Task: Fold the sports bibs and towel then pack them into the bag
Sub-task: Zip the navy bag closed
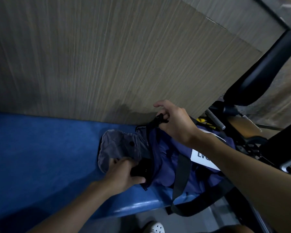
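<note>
While looking down from the head, found the bag (165,165) lying along the tabletop (49,148), mouth facing left. Saw fingers of the right hand (176,126) pinching a black strap (158,118) at the far rim, fingers of the left hand (123,177) curled on a dark thing (140,169) at the mouth. Spotted no bibs or towel outside.
</note>
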Action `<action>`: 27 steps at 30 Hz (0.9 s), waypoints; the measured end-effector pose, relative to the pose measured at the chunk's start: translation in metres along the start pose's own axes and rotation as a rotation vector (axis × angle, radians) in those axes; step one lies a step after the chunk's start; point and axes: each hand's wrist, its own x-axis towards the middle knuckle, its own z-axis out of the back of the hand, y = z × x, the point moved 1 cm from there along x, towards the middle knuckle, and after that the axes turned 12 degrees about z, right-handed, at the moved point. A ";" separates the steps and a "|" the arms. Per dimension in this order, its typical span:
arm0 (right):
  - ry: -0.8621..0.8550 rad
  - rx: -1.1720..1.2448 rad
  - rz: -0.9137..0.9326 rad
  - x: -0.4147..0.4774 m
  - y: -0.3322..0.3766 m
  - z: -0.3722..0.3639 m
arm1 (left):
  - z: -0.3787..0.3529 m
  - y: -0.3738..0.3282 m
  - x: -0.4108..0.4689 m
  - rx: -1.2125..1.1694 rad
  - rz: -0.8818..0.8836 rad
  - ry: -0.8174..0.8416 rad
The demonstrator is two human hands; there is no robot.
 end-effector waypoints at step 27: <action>-0.582 0.143 -0.152 -0.140 -0.088 0.062 | 0.033 -0.203 -0.008 0.016 -0.588 -0.428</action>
